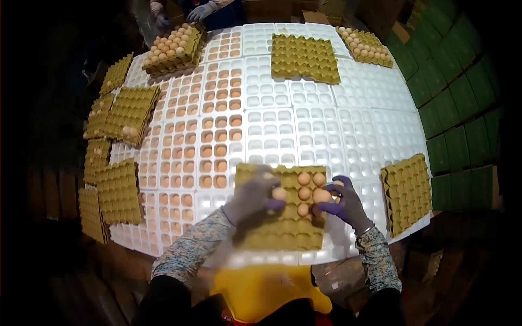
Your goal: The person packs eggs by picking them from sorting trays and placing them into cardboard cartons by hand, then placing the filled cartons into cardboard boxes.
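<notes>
A yellowish pulp egg tray [280, 239] lies in front of me on the white foam trays, with several brown eggs [304, 178] in its right-hand columns. My left hand [251, 196], in a grey and purple glove, is over the tray's left half, its fingers closed around an egg [279, 194]. At the right edge, my right hand [348, 205], gloved alike, curls its fingers and thumb around an egg [322, 196]. Another pale egg shows partly between the right fingers. The left palm is hidden from view.
White foam trays [269, 117] cover the table; those on the left hold brown eggs [220, 136]. Pulp trays lie at the left, back [304, 57] and right [408, 195]. A co-worker's gloved hand [202, 11] is beside stacked eggs [171, 46]. Green boxes [462, 114] stand right.
</notes>
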The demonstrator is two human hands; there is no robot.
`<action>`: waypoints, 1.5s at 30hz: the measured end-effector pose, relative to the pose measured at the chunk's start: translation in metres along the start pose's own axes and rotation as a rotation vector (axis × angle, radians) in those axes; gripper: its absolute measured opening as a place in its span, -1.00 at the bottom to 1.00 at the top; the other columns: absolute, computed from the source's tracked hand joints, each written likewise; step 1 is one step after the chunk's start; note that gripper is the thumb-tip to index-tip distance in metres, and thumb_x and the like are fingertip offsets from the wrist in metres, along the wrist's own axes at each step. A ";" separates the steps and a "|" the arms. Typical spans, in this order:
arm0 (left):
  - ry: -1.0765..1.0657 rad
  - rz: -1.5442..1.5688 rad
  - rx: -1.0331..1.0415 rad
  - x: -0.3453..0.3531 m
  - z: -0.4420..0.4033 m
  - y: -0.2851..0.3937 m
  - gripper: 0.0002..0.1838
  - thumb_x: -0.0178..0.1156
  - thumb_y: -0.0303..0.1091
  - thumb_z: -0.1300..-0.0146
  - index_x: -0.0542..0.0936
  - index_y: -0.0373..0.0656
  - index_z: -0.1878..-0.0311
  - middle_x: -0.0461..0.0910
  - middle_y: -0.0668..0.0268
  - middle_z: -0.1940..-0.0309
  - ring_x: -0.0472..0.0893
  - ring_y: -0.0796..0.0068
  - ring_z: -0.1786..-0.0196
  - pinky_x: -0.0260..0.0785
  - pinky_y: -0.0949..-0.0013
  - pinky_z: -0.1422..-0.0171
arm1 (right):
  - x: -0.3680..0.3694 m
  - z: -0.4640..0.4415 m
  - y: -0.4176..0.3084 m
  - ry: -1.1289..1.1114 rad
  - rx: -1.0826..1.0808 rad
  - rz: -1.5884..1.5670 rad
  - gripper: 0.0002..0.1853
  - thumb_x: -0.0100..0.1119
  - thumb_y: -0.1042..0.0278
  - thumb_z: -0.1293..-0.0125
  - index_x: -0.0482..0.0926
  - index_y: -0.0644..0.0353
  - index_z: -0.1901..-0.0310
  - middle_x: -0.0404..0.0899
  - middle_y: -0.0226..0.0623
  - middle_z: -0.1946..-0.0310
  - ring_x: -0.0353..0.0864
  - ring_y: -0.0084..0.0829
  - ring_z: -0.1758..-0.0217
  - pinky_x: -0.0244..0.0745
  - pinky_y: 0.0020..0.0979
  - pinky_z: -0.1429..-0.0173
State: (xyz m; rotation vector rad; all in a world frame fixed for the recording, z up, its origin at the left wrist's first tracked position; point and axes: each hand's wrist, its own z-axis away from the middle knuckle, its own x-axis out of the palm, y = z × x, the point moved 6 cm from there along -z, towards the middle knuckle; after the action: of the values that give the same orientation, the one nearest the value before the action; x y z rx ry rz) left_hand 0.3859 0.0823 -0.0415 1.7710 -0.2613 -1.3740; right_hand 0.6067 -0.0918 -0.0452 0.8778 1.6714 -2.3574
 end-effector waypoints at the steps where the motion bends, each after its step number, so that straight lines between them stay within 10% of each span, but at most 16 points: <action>1: 0.033 -0.044 -0.044 -0.026 -0.027 -0.034 -0.51 0.60 -0.09 -0.02 0.68 -0.13 0.06 0.47 0.05 -0.27 0.68 -0.03 -0.05 0.63 0.07 -0.07 | 0.005 -0.037 -0.019 0.000 -0.070 0.091 -0.46 0.62 -0.02 -0.02 0.76 0.05 -0.01 0.42 -0.14 -0.30 0.65 -0.14 -0.17 0.61 -0.18 -0.28; 6: -0.163 -0.443 0.153 -0.069 -0.168 -0.150 -0.76 0.45 -0.36 -0.16 0.70 -0.11 0.11 0.47 0.05 -0.24 0.75 -0.05 -0.01 0.68 0.07 -0.07 | 0.084 -0.238 -0.065 -0.028 -0.536 0.518 -0.59 0.50 0.20 -0.10 0.75 -0.04 -0.05 0.44 -0.33 -0.40 0.59 -0.16 -0.27 0.63 -0.15 -0.26; 10: -0.295 -0.381 0.067 -0.067 -0.182 -0.161 -0.53 0.41 -0.32 -0.23 0.60 -0.02 -0.23 0.47 -0.04 -0.19 0.69 -0.02 -0.14 0.63 0.03 -0.21 | 0.126 -0.312 -0.053 -0.321 -0.485 0.865 -0.64 0.32 0.24 -0.26 0.76 -0.08 -0.10 0.43 -0.32 -0.49 0.61 -0.18 -0.28 0.60 -0.16 -0.32; 13: 0.018 -0.033 0.037 -0.069 -0.185 -0.172 -0.31 0.46 -0.31 -0.19 0.47 -0.06 -0.41 0.47 -0.01 -0.34 0.70 0.03 -0.14 0.60 0.12 -0.23 | 0.082 -0.319 -0.068 -0.142 -0.308 0.127 -0.62 0.23 0.17 -0.39 0.72 0.03 -0.18 0.58 -0.18 -0.36 0.68 -0.11 -0.20 0.57 -0.20 -0.35; 18: 0.697 0.761 -0.049 -0.008 -0.201 -0.148 -0.47 0.32 -0.39 -0.32 0.50 -0.29 -0.33 0.63 0.14 -0.14 0.66 0.38 -0.02 0.53 0.30 -0.17 | 0.103 -0.328 -0.007 0.253 -0.727 0.399 -0.59 0.06 0.33 -0.52 0.60 0.18 -0.32 0.62 -0.14 -0.28 0.61 -0.18 -0.28 0.49 -0.25 -0.40; 21: 0.514 0.287 0.220 0.037 -0.218 -0.122 -0.60 0.31 -0.39 -0.32 0.59 -0.20 -0.22 0.67 0.09 -0.01 0.67 0.16 -0.02 0.50 0.12 -0.15 | 0.019 -0.274 -0.006 0.598 -0.300 -0.856 -0.48 -0.14 0.17 -0.69 0.33 0.29 -0.50 0.46 -0.10 -0.38 0.59 -0.30 -0.25 0.54 -0.26 -0.34; 24: 0.405 -0.285 0.355 0.055 -0.194 -0.093 -0.76 0.27 -0.29 -0.30 0.68 -0.09 0.00 0.66 0.17 0.02 0.59 0.07 -0.10 0.29 0.02 -0.34 | -0.050 -0.168 0.006 0.495 -0.177 -0.483 -0.58 -0.16 0.21 -0.67 0.52 0.35 -0.26 0.64 -0.16 -0.02 0.65 -0.46 0.17 0.57 -0.45 0.09; 26: 0.366 -0.042 0.266 0.036 -0.159 -0.052 -0.81 0.29 -0.31 -0.27 0.70 -0.11 0.08 0.68 0.18 0.11 0.62 0.04 0.05 0.44 0.02 -0.10 | -0.054 -0.086 0.020 0.277 0.120 -0.273 -0.80 0.15 0.44 -0.46 0.68 0.35 0.04 0.66 -0.35 0.30 0.58 -0.55 0.35 0.50 -0.51 0.22; 30: -0.188 -0.098 0.307 0.095 -0.033 0.036 -0.72 0.35 -0.27 -0.12 0.63 -0.08 0.09 0.56 0.24 0.26 0.62 0.17 0.20 0.52 0.14 0.11 | 0.032 0.017 0.016 -0.128 -0.277 0.394 -0.73 0.48 0.28 -0.27 0.69 0.09 0.03 0.61 -0.23 -0.07 0.68 -0.29 0.09 0.66 -0.23 0.02; 34: -0.032 -0.288 0.274 0.135 0.006 0.046 -0.57 0.34 -0.32 -0.17 0.55 -0.17 -0.12 0.57 0.17 0.13 0.58 0.18 0.11 0.51 0.16 0.02 | 0.061 0.040 0.056 -0.020 -0.339 0.511 -0.61 0.48 0.31 -0.26 0.56 0.07 -0.07 0.56 -0.19 -0.10 0.63 -0.20 -0.02 0.65 -0.20 -0.11; 35: -0.026 -0.316 0.288 0.127 0.005 0.055 -0.57 0.34 -0.32 -0.17 0.55 -0.17 -0.12 0.57 0.17 0.13 0.58 0.18 0.11 0.51 0.16 0.02 | 0.050 0.042 0.062 0.086 -0.221 0.190 -0.63 0.44 0.36 -0.27 0.55 0.10 -0.07 0.56 -0.23 -0.08 0.62 -0.26 -0.03 0.63 -0.24 -0.12; 38: 0.126 1.138 -0.601 0.074 -0.007 0.063 -0.85 0.19 -0.28 -0.37 0.54 -0.16 0.17 0.53 0.23 0.22 0.55 0.43 0.33 0.52 0.20 0.19 | 0.033 0.040 0.103 0.324 0.044 -1.029 -0.77 0.22 0.33 -0.44 0.55 0.17 -0.05 0.56 -0.36 0.01 0.61 -0.46 -0.01 0.61 -0.37 -0.09; 40: 0.039 1.080 -0.605 0.079 -0.019 0.045 -0.84 0.22 -0.28 -0.35 0.53 -0.16 0.16 0.55 0.17 0.17 0.60 0.37 0.33 0.55 0.19 0.18 | 0.014 0.021 0.114 0.308 -0.003 -1.136 -0.77 0.18 0.27 -0.44 0.57 0.17 -0.02 0.56 -0.37 0.04 0.62 -0.46 0.03 0.62 -0.35 -0.03; 42: -0.029 0.406 -0.345 0.100 -0.030 0.029 -0.68 0.29 -0.19 -0.30 0.53 -0.15 -0.01 0.60 0.12 0.06 0.65 0.23 0.21 0.56 0.14 0.06 | 0.011 0.004 0.078 0.119 0.192 -0.654 -0.82 0.14 0.33 -0.38 0.63 0.17 0.06 0.61 -0.33 0.07 0.65 -0.37 0.18 0.63 -0.25 -0.01; 43: -0.057 -0.244 -0.073 0.113 -0.039 0.034 -0.50 0.35 -0.11 -0.25 0.54 -0.14 -0.17 0.65 0.10 -0.03 0.69 0.12 0.09 0.57 0.09 -0.05 | 0.014 -0.006 0.057 0.161 -0.178 0.019 -0.76 0.15 0.34 -0.35 0.62 0.15 0.00 0.65 -0.19 0.05 0.71 -0.21 0.17 0.66 -0.18 0.03; 45: -0.078 -0.320 -0.089 0.135 -0.041 0.031 -0.52 0.34 -0.12 -0.25 0.55 -0.13 -0.17 0.64 0.06 -0.05 0.68 0.02 0.07 0.56 0.03 -0.07 | 0.041 -0.011 0.036 0.028 -0.246 0.590 -0.69 0.25 0.26 -0.31 0.61 0.08 -0.07 0.62 -0.10 -0.01 0.72 -0.02 0.10 0.66 -0.09 0.03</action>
State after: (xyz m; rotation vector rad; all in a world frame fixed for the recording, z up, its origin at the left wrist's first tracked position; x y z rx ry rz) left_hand 0.4816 -0.0002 -0.1114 1.7394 0.0454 -1.6549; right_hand 0.5926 -0.0861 -0.0985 1.1588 1.4129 -1.7187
